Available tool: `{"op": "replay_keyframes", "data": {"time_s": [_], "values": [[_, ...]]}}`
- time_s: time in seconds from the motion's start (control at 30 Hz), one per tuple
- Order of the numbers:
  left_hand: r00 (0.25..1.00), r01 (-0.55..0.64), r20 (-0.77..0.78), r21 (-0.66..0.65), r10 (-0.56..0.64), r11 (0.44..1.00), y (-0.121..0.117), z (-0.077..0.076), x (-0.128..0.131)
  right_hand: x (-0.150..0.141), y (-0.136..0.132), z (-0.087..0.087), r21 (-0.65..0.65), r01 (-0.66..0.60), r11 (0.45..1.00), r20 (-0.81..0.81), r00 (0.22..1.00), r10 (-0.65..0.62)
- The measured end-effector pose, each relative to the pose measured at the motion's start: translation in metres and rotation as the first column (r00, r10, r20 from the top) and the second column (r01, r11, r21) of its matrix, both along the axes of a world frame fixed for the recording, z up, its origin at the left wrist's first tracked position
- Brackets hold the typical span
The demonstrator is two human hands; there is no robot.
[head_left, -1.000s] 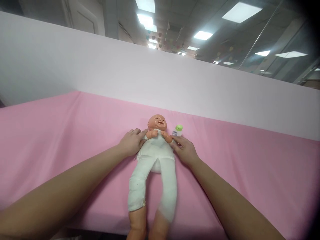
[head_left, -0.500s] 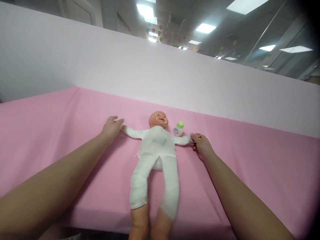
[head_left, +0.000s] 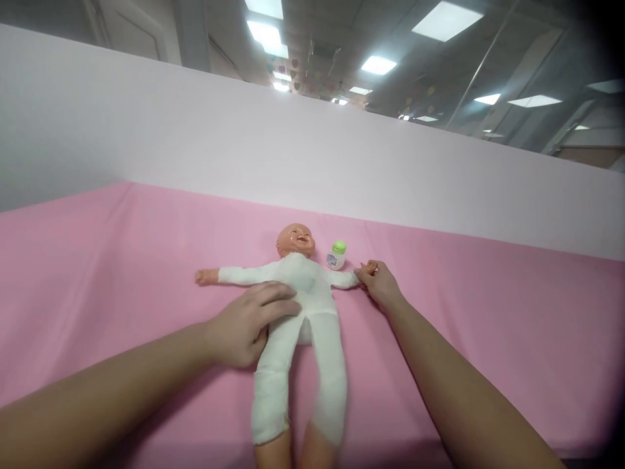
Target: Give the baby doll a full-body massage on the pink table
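A baby doll (head_left: 307,293) in a white cloth suit lies on its back on the pink sheet (head_left: 122,260), arms spread out to both sides, legs pointing toward me. My left hand (head_left: 249,322) rests flat on the doll's belly and hip, fingers stretched out. My right hand (head_left: 378,283) is closed in a pinch on the doll's hand at the end of its outstretched arm. A small white bottle with a green cap (head_left: 336,255) stands just right of the doll's head.
A white partition wall (head_left: 293,150) runs along the far edge of the pink sheet. Ceiling lights and glass panels show above it. The sheet's near edge lies close to the doll's feet.
My left hand let go of the doll's hand and moved back to lie on its torso. My right hand still holds the other doll hand. The arms stay spread.
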State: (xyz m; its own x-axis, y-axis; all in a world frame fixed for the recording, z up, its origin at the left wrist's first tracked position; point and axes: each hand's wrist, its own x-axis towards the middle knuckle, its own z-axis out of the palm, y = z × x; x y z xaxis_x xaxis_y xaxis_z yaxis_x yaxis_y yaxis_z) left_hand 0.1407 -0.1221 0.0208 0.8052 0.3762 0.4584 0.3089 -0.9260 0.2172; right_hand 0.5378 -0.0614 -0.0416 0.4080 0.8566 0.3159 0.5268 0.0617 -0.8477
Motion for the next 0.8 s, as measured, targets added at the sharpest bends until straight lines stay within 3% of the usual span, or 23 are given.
{"op": "replay_keyframes", "data": {"time_s": [0.2,0.43,0.57,0.7,0.8], "values": [[0.987,0.075,-0.14,-0.01,-0.076,0.997,-0.005,0.012,-0.002,-0.002,-0.002,0.005,-0.087,-0.017,0.996,-0.021,1.0,0.015],[0.988,0.125,-0.096,0.034,-0.122,0.992,-0.001,0.009,0.0,-0.01,-0.006,0.012,-0.109,-0.015,0.994,-0.002,1.0,0.015],[0.973,0.23,-0.021,0.127,-0.229,0.965,-0.007,0.006,0.007,-0.019,-0.008,0.017,-0.062,-0.026,0.998,-0.056,0.998,0.023],[0.961,0.275,-0.032,0.129,-0.273,0.953,-0.012,0.007,0.013,-0.031,-0.013,0.023,0.064,-0.084,0.994,-0.137,0.986,0.092],[0.963,0.252,0.065,0.119,-0.26,0.96,-0.008,0.005,0.012,-0.047,-0.02,0.029,0.167,-0.132,0.977,-0.049,0.989,0.142]]}}
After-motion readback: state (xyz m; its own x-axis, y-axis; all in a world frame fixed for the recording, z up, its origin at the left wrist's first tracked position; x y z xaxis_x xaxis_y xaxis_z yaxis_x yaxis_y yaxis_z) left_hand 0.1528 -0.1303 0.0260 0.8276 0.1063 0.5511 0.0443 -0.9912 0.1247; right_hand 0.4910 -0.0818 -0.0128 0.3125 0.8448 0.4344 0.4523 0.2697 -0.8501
